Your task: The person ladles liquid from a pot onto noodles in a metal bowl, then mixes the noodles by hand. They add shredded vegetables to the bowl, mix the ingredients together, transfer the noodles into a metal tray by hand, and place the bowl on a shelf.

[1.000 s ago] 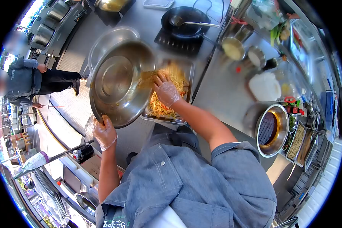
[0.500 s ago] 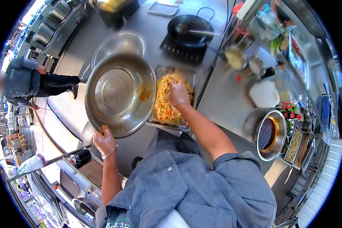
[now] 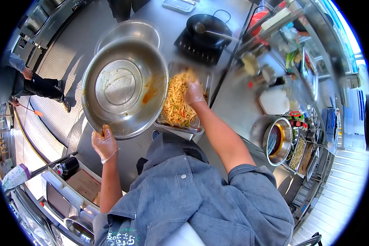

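Note:
My left hand (image 3: 104, 144), in a clear plastic glove, grips the near rim of a large steel basin (image 3: 121, 88). The basin is tilted, its inside facing me, with an orange-brown sauce smear on the right side. My right hand (image 3: 194, 92), gloved too, is at the noodles (image 3: 177, 102), which are mixed with shredded vegetables. They lie in a rectangular metal tray (image 3: 197, 130) right of the basin. Blur and sauce around my right fingers hide how far they are closed. Another steel bowl (image 3: 129, 35) sits behind the basin.
A black wok (image 3: 209, 26) with a ladle stands on a black burner (image 3: 197, 48) beyond the tray. To the right are a bowl of dark sauce (image 3: 274, 139), a white jug (image 3: 274, 101) and ingredient trays (image 3: 298, 153). A co-worker (image 3: 37, 84) stands at the left.
The basin has shifted slightly left and toward me, still in my left hand. My right hand has moved a little over the noodles. The view has turned slightly, and the co-worker appears farther left.

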`<state>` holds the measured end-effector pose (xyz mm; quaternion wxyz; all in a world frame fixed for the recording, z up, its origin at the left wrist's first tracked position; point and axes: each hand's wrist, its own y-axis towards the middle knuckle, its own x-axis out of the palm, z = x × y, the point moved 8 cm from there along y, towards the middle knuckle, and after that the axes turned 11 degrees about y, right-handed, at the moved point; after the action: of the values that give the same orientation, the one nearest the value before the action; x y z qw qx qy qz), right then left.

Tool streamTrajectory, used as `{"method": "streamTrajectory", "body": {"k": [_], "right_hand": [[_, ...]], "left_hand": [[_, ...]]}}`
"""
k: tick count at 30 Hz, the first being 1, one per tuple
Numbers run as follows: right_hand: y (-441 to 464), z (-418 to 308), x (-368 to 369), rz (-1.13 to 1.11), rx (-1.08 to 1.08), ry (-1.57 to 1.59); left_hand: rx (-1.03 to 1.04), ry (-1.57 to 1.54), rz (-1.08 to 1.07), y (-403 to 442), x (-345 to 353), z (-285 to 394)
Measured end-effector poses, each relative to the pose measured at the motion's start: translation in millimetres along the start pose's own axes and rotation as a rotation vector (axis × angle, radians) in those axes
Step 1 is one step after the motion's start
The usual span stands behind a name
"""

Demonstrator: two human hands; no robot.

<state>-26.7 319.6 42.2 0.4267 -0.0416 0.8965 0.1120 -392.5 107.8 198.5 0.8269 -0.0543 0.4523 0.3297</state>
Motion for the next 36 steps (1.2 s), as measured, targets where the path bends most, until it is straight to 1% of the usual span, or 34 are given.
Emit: {"method": "streamTrajectory", "body": {"k": [1, 2, 4, 5, 6, 7, 8, 10, 13, 14, 15, 17, 18, 19, 21, 25, 28, 29, 31, 32, 33, 34, 35, 36], "right_hand": [[6, 9, 17, -0.064, 0.061, -0.05], [8, 14, 24, -0.07, 0.062, -0.059], [5, 17, 15, 0.038, -0.028, -0.027], [-9, 10, 10, 0.034, -0.023, -0.036], [-35, -5, 9, 0.029, -0.061, -0.128], [-56, -22, 7, 0.022, -0.1, -0.22], [-70, -33, 8, 0.024, -0.093, -0.226], [-89, -46, 27, -0.156, -0.03, -0.212], [-78, -61, 18, -0.185, 0.024, -0.271], [-81, -57, 21, -0.188, 0.032, -0.339], [-75, -50, 24, -0.188, 0.04, -0.338], [-50, -42, 30, -0.319, 0.101, -0.299], [-47, -48, 14, -0.228, 0.124, -0.353], [-51, -43, 20, -0.224, 0.127, -0.352], [-62, -25, 42, -0.296, 0.155, -0.446], [-72, -25, 47, -0.331, 0.202, -0.335], [-44, -17, 35, -0.261, 0.169, -0.292], [-51, -19, 39, -0.259, 0.172, -0.292], [-80, -28, 55, -0.351, 0.136, -0.451], [-88, -58, 34, -0.359, 0.046, -0.37], [-84, -57, 22, -0.358, 0.049, -0.369], [-79, -54, 14, -0.362, 0.052, -0.253], [-73, -51, 12, -0.365, 0.054, -0.137], [-68, -40, 18, -0.365, 0.063, -0.136]], "left_hand": [[-0.007, -0.004, -0.006, 6, 2, -13], [0.016, -0.01, 0.003, 9, 4, -21], [0.04, -0.021, 0.003, 11, 6, -21], [0.014, -0.016, -0.02, 11, 6, -16], [-0.012, -0.011, -0.043, 10, 7, -12], [-0.016, -0.016, -0.05, 7, 9, -13], [0.003, -0.034, -0.035, 9, 10, -15], [0.025, -0.049, -0.026, 14, 12, -20], [0.034, -0.037, -0.045, 16, 17, -23], [0.018, -0.052, -0.042, 19, 18, -25], [0.001, -0.066, -0.039, 20, 18, -27], [0.023, -0.068, -0.038, 23, 18, -28], [0.039, -0.068, -0.035, 24, 17, -28], [0.044, -0.069, -0.036, 25, 16, -26], [0.058, -0.054, -0.036, 26, 14, -22], [0.087, -0.049, -0.054, 30, 14, -16], [0.099, -0.017, -0.026, 32, 12, -15], [0.066, -0.052, -0.037, 32, 12, -17], [0.035, -0.087, -0.051, 31, 12, -20], [0.056, -0.078, -0.05, 31, 12, -20], [0.077, -0.068, -0.05, 32, 12, -20], [0.076, -0.064, -0.052, 31, 12, -20], [0.037, -0.056, -0.054, 32, 11, -20], [0.001, -0.048, -0.054, 33, 11, -20]]}}
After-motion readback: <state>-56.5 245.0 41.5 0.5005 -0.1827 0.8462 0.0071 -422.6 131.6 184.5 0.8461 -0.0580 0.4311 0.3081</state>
